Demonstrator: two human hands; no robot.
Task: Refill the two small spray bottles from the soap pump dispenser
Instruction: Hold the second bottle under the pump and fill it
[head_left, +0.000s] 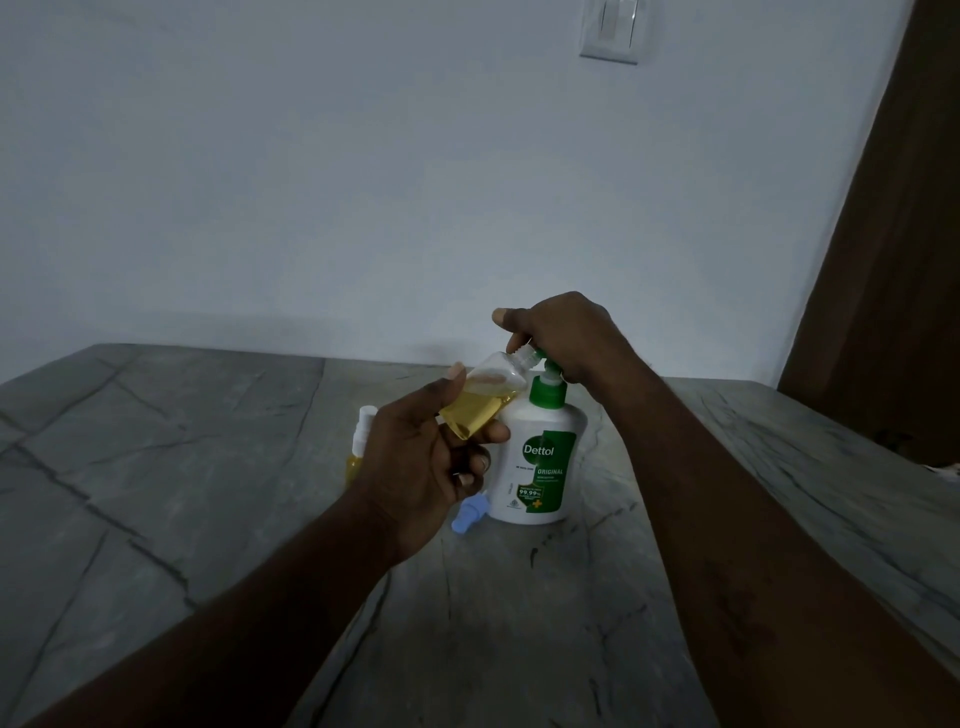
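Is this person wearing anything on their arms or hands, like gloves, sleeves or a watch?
No. The left hand and right hand are bare: no gloves, no rings in sight. The left forearm and right forearm are bare too, with no sleeve, watch or bracelet as far up as the picture reaches.

Dim white wall (363, 182); grey, perhaps marble, table (156, 467).

I'm in a home room: grey veined stone table (208, 467), plain white wall (363, 182), white wall switch (613, 31), brown wooden door (893, 249).
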